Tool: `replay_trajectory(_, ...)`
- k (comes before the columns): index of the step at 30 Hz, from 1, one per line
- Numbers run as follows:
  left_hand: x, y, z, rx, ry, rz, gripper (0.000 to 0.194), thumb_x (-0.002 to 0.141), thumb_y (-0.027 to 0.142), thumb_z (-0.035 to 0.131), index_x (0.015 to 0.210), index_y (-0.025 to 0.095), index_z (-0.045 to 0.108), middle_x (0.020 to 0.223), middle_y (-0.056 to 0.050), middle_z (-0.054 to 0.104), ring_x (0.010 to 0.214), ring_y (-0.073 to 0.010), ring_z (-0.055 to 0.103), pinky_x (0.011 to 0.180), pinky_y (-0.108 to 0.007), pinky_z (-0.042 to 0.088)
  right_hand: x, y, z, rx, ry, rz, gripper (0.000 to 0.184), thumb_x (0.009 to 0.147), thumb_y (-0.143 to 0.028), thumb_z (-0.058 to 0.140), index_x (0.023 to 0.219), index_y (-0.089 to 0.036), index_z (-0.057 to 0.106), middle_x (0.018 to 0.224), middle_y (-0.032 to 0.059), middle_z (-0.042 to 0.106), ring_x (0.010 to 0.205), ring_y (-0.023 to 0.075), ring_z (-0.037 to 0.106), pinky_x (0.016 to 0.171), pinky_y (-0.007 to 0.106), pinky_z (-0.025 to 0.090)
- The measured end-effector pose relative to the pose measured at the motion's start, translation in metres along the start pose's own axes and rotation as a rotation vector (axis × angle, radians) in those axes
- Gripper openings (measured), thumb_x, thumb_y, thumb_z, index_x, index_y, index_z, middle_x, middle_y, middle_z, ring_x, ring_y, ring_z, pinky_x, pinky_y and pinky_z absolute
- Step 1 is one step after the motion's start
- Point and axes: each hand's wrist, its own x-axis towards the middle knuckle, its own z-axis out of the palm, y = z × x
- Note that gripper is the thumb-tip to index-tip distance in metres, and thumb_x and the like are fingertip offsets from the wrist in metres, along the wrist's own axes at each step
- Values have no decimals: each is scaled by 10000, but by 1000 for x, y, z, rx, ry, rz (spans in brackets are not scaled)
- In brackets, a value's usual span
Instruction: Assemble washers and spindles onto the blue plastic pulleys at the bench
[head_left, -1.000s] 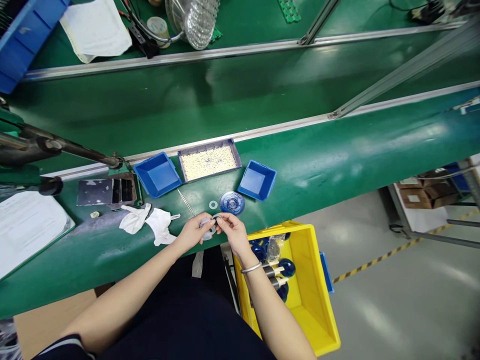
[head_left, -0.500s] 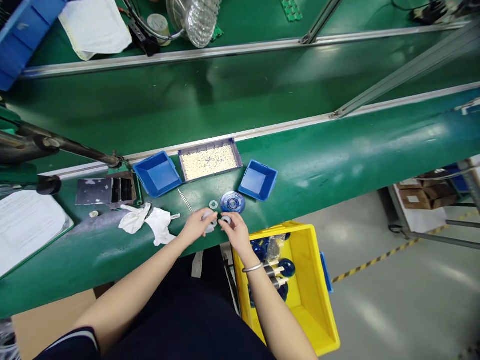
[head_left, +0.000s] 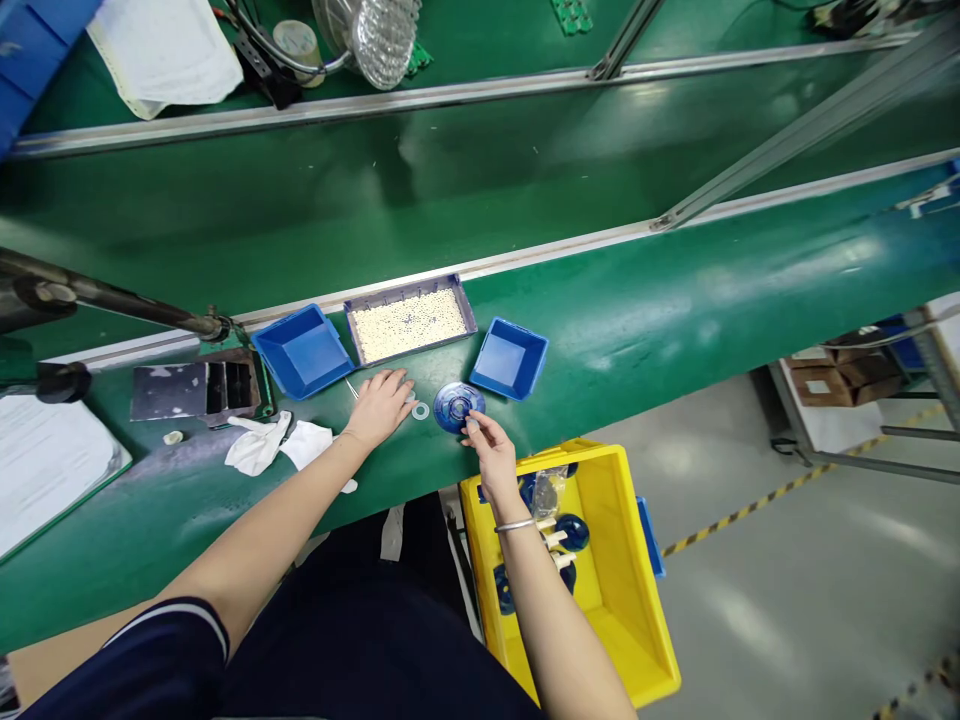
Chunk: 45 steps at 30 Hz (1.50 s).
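My left hand [head_left: 380, 405] lies palm down on the green bench with its fingers stretched out. Under its fingertips is a whitish translucent piece [head_left: 410, 396], mostly covered. Just right of them lies a flat white ring [head_left: 421, 411]. The round blue disc [head_left: 454, 404], with rings at its centre, rests on the bench farther right. My right hand [head_left: 492, 455] is at the disc's lower right edge, thumb and fingertips pinched together over it. What small thing the pinch holds cannot be made out. A thin metal tool [head_left: 352, 388] is partly hidden by my left hand.
Behind my hands stand a tray of small cream beads [head_left: 409, 325], a left blue bin [head_left: 304, 350] and a right blue bin [head_left: 510, 358]. White gloves [head_left: 259, 443] lie to the left. A yellow crate [head_left: 637, 580] with blue discs stands below the bench edge.
My hands have moved apart. The left has gone forward and left, laying the whitish piece it held on the bench; the right has moved to the blue disc.
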Motion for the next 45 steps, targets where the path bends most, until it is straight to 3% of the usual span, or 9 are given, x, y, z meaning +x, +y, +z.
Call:
replay_trajectory(8, -22, 6, -10, 67, 63, 4, 542, 918, 437, 471, 1413, 216, 455, 1544, -120, 345, 1442, -338, 222, 1162, -574, 89, 1, 11, -12, -23, -37, -27, 424, 791, -441, 683, 1127, -183, 669, 1067, 67, 666, 927, 179, 636, 928, 379, 532)
replay_trajectory(12, -21, 20, -10, 80, 83, 9, 518, 929, 418, 455, 1391, 185, 474, 1537, -136, 351, 1435, -323, 245, 1160, -528, 152, 5, 19, -19, -133, -50, -68, 428, 778, -418, 696, 1141, -194, 658, 1026, 73, 672, 916, 182, 634, 946, 394, 516)
replay_trajectory(17, 3, 68, -2, -4, 5, -8, 524, 929, 352, 464, 1403, 131, 419, 1456, -169, 442, 1314, -306, 399, 1093, -459, 295, 6, 21, -25, -148, -50, -71, 454, 759, -413, 710, 1138, -178, 631, 1040, 85, 665, 965, 191, 630, 954, 389, 516)
replay_trajectory(22, 43, 111, 4, -33, -127, -207, 699, 797, 258, 678, 1401, 90, 368, 1327, -197, 499, 1180, -335, 464, 979, -440, 400, 5, 19, -34, -193, -42, -82, 470, 746, -423, 716, 1133, -170, 629, 1062, 91, 659, 992, 193, 626, 963, 388, 515)
replay_trajectory(29, 65, 112, 8, -247, -210, -465, 727, 553, 220, 887, 1168, 98, 518, 1181, -215, 556, 1178, -377, 469, 988, -465, 376, 7, 23, -42, -137, -45, -54, 482, 709, -431, 742, 1098, -172, 626, 990, 70, 658, 962, 186, 626, 915, 366, 541)
replay_trajectory(35, 48, 100, 6, -642, -217, -477, 291, 692, 329, 776, 875, 156, 629, 952, -105, 663, 990, -282, 609, 926, -393, 448, 2, 17, -45, -179, -43, -76, 459, 706, -457, 737, 1056, -174, 645, 963, 63, 647, 869, 176, 633, 865, 361, 553)
replay_trajectory(38, 27, 104, -6, -901, -206, -533, 320, 805, 429, 631, 969, 155, 616, 972, -97, 687, 915, -236, 643, 835, -359, 510, -14, -2, -43, -319, -11, -178, 394, 773, -428, 702, 1076, -182, 652, 957, 61, 609, 782, 153, 602, 774, 331, 563)
replay_trajectory(41, 3, 116, -30, -1149, -244, -595, 429, 856, 479, 528, 1108, 133, 561, 1037, -126, 689, 858, -207, 662, 745, -341, 548, -39, -31, -35, -368, -38, -338, 326, 836, -362, 662, 1120, -205, 625, 991, 63, 586, 808, 151, 593, 744, 312, 563)
replay_trajectory(45, -23, 134, -76, -1621, -302, -697, 440, 751, 457, 706, 1032, 137, 597, 963, -100, 697, 764, -164, 639, 689, -290, 542, -79, -75, -19, -530, -143, -614, 244, 905, -257, 583, 1147, -238, 599, 1052, 70, 575, 943, 170, 585, 849, 341, 542)
